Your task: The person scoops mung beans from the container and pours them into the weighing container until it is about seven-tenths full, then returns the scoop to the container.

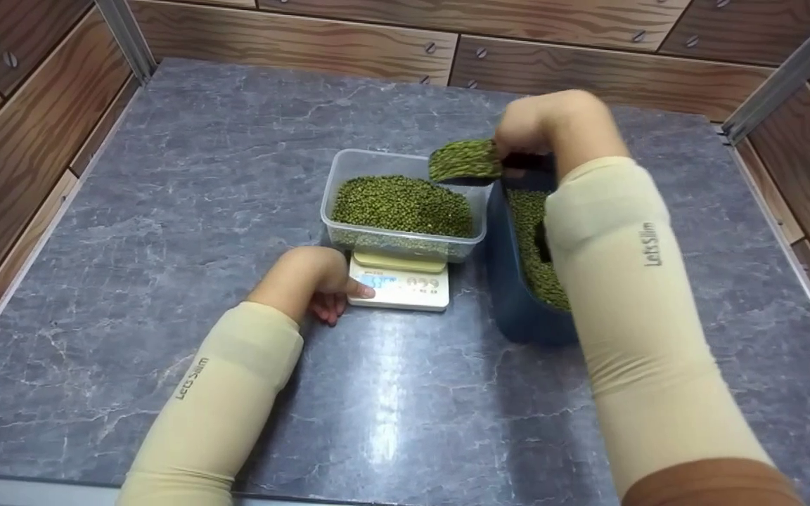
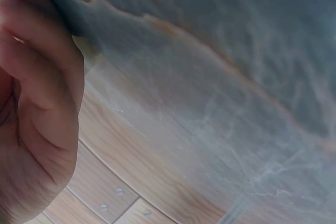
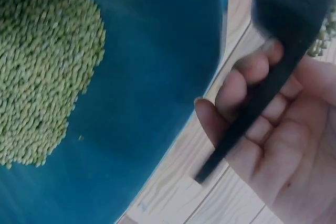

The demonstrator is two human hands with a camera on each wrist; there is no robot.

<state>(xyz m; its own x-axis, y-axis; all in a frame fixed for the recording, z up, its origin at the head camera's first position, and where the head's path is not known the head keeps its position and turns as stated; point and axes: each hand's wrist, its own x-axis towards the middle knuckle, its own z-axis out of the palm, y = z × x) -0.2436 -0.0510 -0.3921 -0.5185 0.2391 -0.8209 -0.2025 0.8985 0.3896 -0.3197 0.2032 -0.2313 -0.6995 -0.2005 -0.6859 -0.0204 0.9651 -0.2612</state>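
Note:
My right hand [image 1: 528, 126] grips the handle of a black scoop [image 3: 262, 95] heaped with green mung beans [image 1: 465, 158]. The scoop is over the right rim of a clear plastic container [image 1: 329, 200], which holds a mound of the same beans. Beneath that container is a white kitchen scale [image 1: 405, 299] with a lit display whose digits are hard to read. At the scale's left side, the thumb of my left hand [image 1: 317, 274] rests on its front corner, and the other fingers lie loosely bent beside it. The left wrist view shows only these fingers and the tabletop.
A deep blue bin [image 1: 517, 295] of mung beans stands right of the scale, partly covered by my right forearm. A dark object [image 1: 541, 242] in it is mostly hidden. Wood-patterned panels [image 1: 292, 42] border the grey marbled table [image 1: 187, 197].

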